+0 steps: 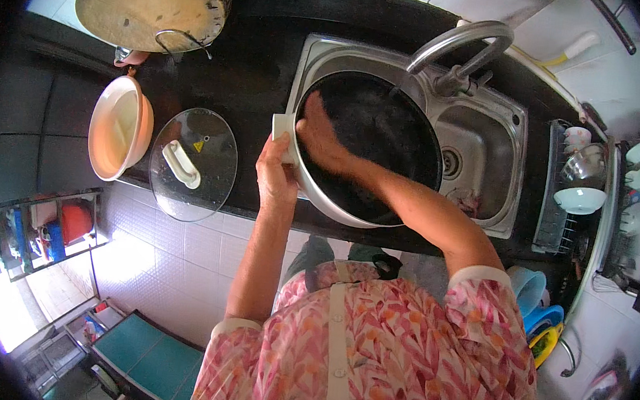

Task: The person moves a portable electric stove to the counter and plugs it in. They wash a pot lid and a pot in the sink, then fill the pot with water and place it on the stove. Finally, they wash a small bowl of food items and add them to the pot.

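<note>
A large, deep pan with a black interior and a pale outer wall is tilted over the left part of the steel sink. My left hand grips its white side handle. Inside the pan, my right hand lies against the inner wall near that handle, fingers stretched out and blurred by motion. Nothing shows in that hand, though its palm side is hidden. Above the pan's far side ends the curved steel faucet; a faint streak below its mouth looks like water.
Left of the pan, a glass lid with a white handle overhangs the counter's front edge. Beyond it stands a pale plastic basin. A round wooden board is at the back left. Bowls fill a dish rack right of the sink.
</note>
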### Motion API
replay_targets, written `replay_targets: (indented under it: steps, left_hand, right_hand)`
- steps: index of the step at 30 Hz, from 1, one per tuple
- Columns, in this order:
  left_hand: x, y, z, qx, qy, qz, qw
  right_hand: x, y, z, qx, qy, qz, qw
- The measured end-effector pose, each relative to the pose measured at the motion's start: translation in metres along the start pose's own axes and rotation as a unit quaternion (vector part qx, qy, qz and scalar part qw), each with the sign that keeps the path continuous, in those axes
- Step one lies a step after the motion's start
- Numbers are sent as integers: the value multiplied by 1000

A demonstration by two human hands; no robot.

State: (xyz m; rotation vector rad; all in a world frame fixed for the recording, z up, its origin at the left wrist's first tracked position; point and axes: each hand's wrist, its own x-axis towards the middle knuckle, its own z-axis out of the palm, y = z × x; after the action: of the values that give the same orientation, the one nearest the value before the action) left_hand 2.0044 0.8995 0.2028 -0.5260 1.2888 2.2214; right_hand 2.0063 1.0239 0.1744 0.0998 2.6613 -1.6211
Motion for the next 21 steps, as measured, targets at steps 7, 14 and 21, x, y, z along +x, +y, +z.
replay_targets:
  steps: [7, 14, 21]
  left_hand:
    - [4, 9, 6, -5, -37, 70, 997]
    - [17, 20, -4, -8, -48, 96, 994]
    - [-2, 25, -12, 51, -16, 113, 992]
  right_hand:
    - [4, 84, -38, -396, 84, 38, 914]
    - [-70, 108, -104, -522, 36, 23, 852]
    - [-105, 126, -135, 169, 94, 327, 925]
